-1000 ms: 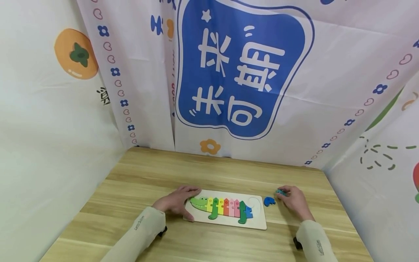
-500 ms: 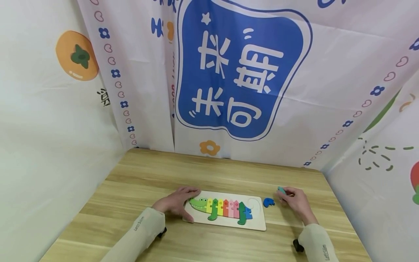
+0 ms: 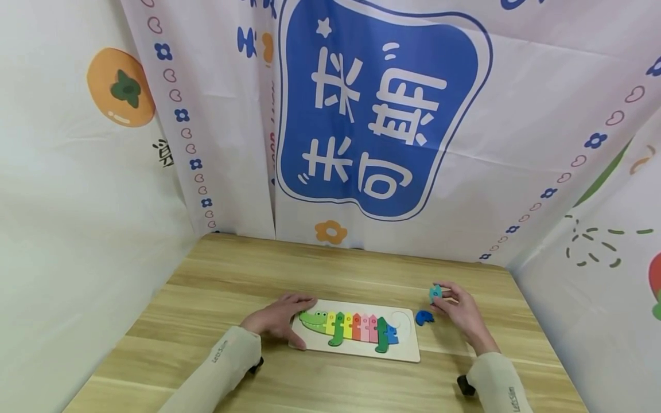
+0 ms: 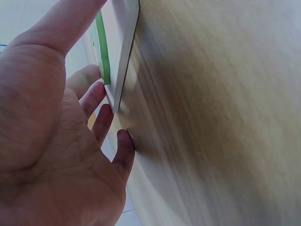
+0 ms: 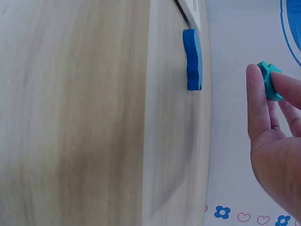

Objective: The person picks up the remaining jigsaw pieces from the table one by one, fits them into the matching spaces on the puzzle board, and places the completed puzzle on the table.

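Note:
My right hand (image 3: 462,310) pinches a teal puzzle piece (image 3: 436,293) between fingertips and thumb, raised above the table in the right wrist view. The piece has a small mark on its face and notched edges. My left hand (image 3: 281,318) rests at the left end of a pale wooden puzzle board (image 3: 356,351), thumb along the near side and fingers spread toward the far side. On the board lies a crocodile (image 3: 312,321) of coloured pieces: green head, yellow, green, red, pink and blue parts. Past its blue end shows a bare tail outline (image 3: 401,318).
A dark blue curved piece (image 3: 424,317) lies on the wooden table (image 3: 330,267), just off the board's right end. Printed white cloth (image 3: 237,143) hangs behind the table and at both sides.
My right hand has lifted the teal piece and turned it so its flat face shows, moving slightly away from me. The left hand and board stay in place.

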Available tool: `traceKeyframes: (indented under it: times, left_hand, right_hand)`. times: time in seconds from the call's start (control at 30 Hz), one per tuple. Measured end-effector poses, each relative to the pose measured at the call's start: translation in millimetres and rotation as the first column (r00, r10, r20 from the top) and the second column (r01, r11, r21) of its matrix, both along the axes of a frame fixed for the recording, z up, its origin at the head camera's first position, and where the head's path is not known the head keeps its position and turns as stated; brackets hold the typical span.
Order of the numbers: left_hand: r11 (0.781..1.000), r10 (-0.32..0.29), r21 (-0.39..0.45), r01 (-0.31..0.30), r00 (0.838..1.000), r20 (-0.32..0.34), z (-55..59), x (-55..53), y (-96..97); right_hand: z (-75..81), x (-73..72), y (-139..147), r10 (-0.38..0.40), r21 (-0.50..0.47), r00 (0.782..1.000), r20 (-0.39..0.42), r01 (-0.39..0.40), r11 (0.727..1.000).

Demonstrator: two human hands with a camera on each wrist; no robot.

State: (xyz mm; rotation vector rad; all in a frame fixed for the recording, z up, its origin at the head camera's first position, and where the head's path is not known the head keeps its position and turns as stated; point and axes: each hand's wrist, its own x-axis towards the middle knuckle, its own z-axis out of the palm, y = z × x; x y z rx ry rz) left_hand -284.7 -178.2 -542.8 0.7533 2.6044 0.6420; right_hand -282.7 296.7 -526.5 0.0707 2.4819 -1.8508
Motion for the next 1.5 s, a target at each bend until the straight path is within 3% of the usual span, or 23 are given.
traceKeyframes:
  times: [0.17, 0.47, 0.87, 1.13, 1.5]
  left_hand:
    - [1.0, 0.0, -0.003, 0.0, 1.0, 0.008, 1.7, 1.6, 0.9]
    - [1.0, 0.002, -0.001, -0.002, 1.0, 0.011, 3.1, 1.9, 1.8]
    - [1.0, 0.006, 0.002, -0.007, 1.0, 0.016, 4.6, 3.1, 1.9]
    - [1.0, 0.003, 0.014, -0.004, 1.0, 0.021, 4.9, 3.5, 1.2]
    - [1.0, -0.002, 0.021, 0.001, 1.0, 0.027, 6.5, 4.0, 1.6]
  right_hand:
    - [1.7, -0.1, -2.4, 0.013, -0.023, 1.0, -0.013, -0.013, 1.0]
    - [3.4, 2.4, -3.8, 0.039, 0.025, 0.999, -0.031, -0.038, 0.999]
    - [4.9, 3.8, -10.6, 0.013, -0.098, 0.999, -0.036, -0.017, 0.995]
    - [4.9, 5.0, -14.6, 0.044, -0.129, 0.999, -0.021, -0.046, 0.991]
    - [6.0, 9.1, -15.2, 0.083, -0.018, 0.99, -0.118, -0.085, 0.996]
